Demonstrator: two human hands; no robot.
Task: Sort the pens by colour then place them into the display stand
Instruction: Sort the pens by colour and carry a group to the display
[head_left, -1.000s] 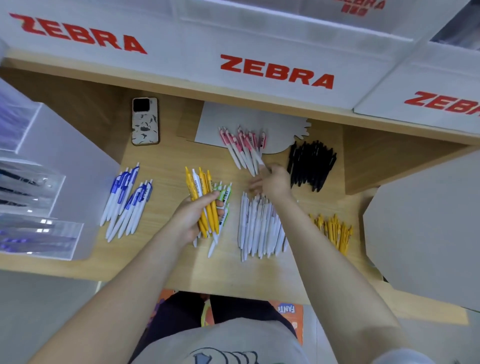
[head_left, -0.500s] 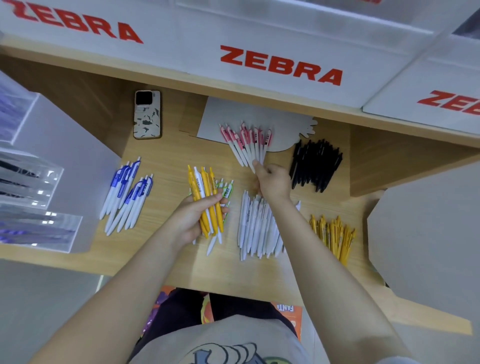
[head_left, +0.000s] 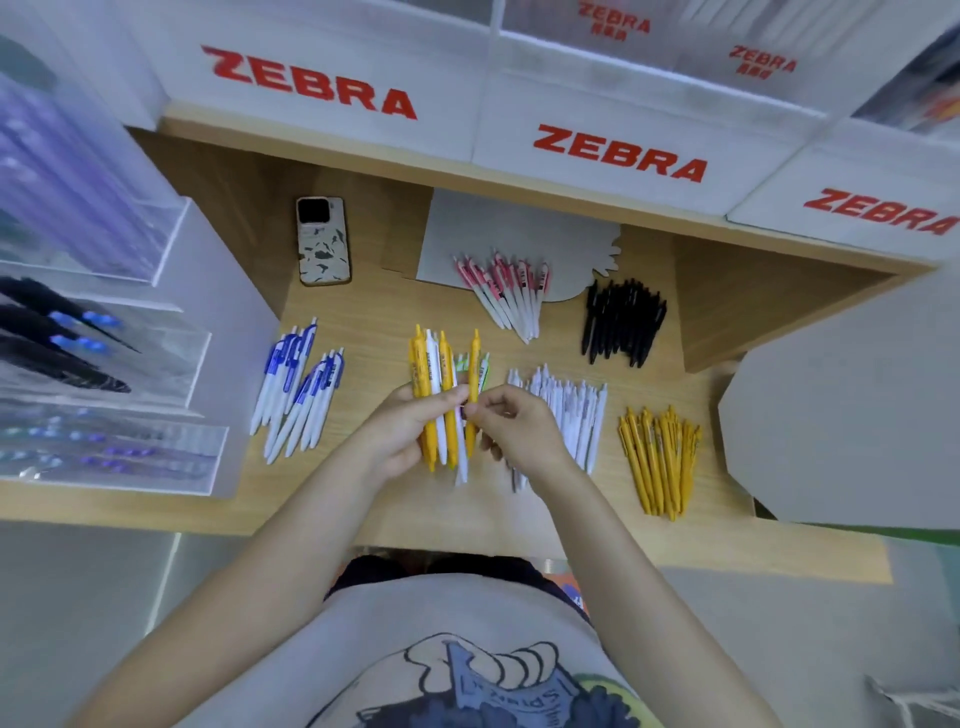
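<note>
Over the desk (head_left: 363, 499), just above the green pens (head_left: 484, 370), my left hand (head_left: 400, 431) grips a mixed bunch (head_left: 439, 405) of pens, yellow ones with white among them, fanned upright with the clips pointing away from me. My right hand (head_left: 511, 421) is closed in a pinch on one yellow pen (head_left: 472, 395) at the right edge of that bunch; thumb and forefinger meet on its barrel, and the other fingers curl loosely beneath.

Sorting is the step I am on, not stocking. Five piles lie apart on the wood: blue (head_left: 298, 389) to the left, pink (head_left: 506, 293) at the back on a grey card (head_left: 519, 228), black (head_left: 623, 322) beside it, white (head_left: 571, 410) just right of my hands, yellow (head_left: 660, 457) furthest right. The display stand (head_left: 104, 364) sits at the left edge, with some pens in its clear tiers, though I cannot tell how full they are.

Next, I judge, the pinched pen must slide free without dragging its neighbours, so my left grip should ease a little. It then crosses over the white pile to the yellow one, laid the same way round as the rest. The white pens in the bunch would follow to their own pile.
</note>
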